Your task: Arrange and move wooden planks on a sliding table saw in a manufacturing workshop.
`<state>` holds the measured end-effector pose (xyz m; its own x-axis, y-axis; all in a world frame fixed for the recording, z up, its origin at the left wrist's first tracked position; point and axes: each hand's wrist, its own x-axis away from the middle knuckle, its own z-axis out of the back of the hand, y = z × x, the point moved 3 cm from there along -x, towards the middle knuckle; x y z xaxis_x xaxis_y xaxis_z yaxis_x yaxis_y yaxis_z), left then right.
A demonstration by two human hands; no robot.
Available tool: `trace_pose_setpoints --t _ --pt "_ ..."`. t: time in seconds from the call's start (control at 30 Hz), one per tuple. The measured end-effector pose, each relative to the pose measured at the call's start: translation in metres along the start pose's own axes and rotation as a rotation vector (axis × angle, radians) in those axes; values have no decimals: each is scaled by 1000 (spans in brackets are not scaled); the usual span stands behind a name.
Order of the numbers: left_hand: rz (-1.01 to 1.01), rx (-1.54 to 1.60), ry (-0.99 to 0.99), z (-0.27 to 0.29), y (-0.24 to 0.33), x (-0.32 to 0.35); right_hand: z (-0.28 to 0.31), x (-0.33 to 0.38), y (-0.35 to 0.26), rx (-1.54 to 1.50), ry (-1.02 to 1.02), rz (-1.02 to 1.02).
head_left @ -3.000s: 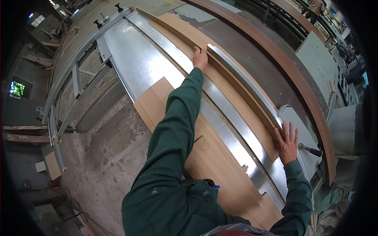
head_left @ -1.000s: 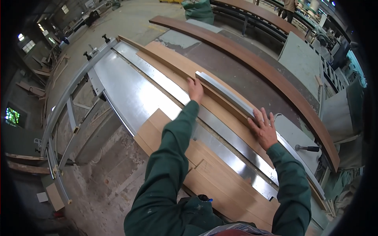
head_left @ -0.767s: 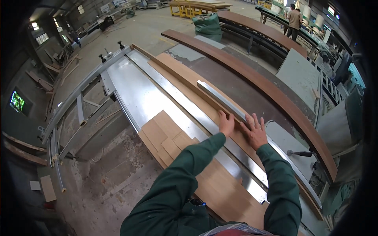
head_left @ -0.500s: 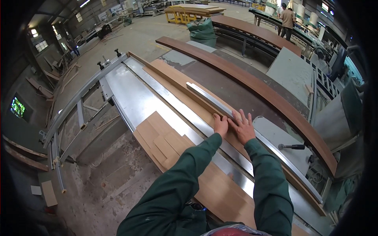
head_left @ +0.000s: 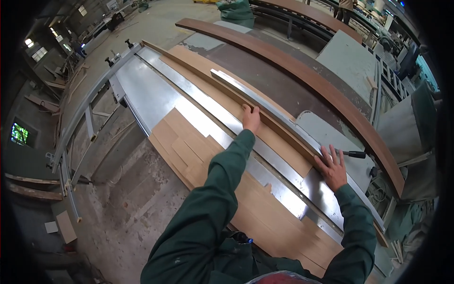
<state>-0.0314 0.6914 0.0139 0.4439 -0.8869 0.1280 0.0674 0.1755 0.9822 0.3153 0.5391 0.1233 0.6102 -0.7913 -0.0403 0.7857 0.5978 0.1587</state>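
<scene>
- A workshop with a worn concrete floor; a green sack stands at the far side, and a person is partly visible at the far right.
- A shiny metal table runs from far left to near right.
- A long, thin wooden strip stands on edge along the table, beside a silver metal bar; a flat board lies along its near side.
- The left hand is at the strip's middle, fingers curled, fingertips against its near side; whether they pinch it is unclear.
- The right hand, farther right and nearer, has its fingers spread over the strip and bar, clasping nothing.
- Just right of this hand is a black handle.
- Light wooden boards lie on the table's near side.
- Beyond the bar, a long dark-brown plank lies lengthwise.
</scene>
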Motion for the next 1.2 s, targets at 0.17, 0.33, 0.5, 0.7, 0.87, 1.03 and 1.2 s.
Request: trace_pose_setpoints --t 0.17,0.33,0.5,0.7,0.87,1.03,1.2 --pt "29 34 -36 12 11 -11 -3 -17 -4 12 -38 -5" --pt "9 118 -92 36 17 -30 3 -41 -13 26 -40 23" --pt "-17 60 -57 48 16 -52 -1 -60 -21 37 -53 8" --pt "-80 57 82 83 -7 -98 1 -92 -41 44 -28 44" --pt "-21 66 6 73 -12 -116 -6 -102 -43 47 -13 8" --pt "-352 -265 55 159 -24 -195 12 -140 -63 -9 140 83" --pt "126 208 -141 87 -32 -150 -25 -133 -51 18 170 60"
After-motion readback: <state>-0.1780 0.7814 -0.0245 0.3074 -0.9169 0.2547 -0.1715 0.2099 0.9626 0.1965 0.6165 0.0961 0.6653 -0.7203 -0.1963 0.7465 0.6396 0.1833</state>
